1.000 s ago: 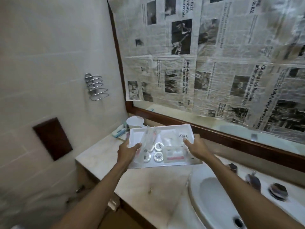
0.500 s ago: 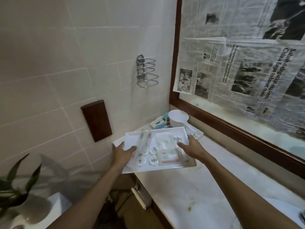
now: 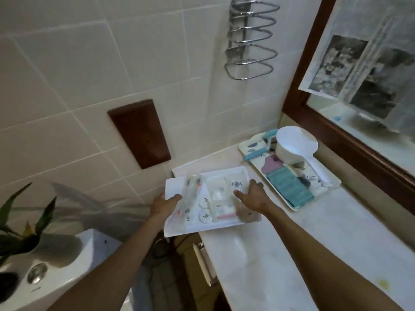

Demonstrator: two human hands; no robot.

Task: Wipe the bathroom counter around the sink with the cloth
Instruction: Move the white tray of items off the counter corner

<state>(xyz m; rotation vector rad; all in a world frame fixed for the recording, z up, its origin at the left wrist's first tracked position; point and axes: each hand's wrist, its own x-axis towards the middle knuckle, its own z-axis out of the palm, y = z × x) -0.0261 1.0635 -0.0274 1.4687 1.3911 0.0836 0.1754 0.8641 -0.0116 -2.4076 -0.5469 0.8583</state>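
Observation:
A white tray [image 3: 178, 228] with small round tins, sachets and wrapped items sits level at the left end of the pale marble counter [image 3: 280, 254], its left part hanging past the counter's edge. My left hand [image 3: 165, 204] grips the tray's left rim with the thumb on top. My right hand [image 3: 251, 196] holds the tray's right side, thumb on its surface. A teal folded cloth [image 3: 289, 187] lies on a patterned tray [image 3: 324, 184] just right of my right hand. The sink is out of view.
A white scoop [image 3: 294, 144] and a teal-handled brush [image 3: 256, 153] share the patterned tray by the wood-framed mirror [image 3: 348, 135]. A chrome wire rack [image 3: 249, 41] and a brown wooden plate [image 3: 140, 133] hang on the tiled wall. A plant [image 3: 22, 221] stands on a white fixture [image 3: 67, 265] lower left.
Both hands have carried the white tray leftward from beside the sink to the counter's left end and lowered it. My view has swung left and the sink has left the frame.

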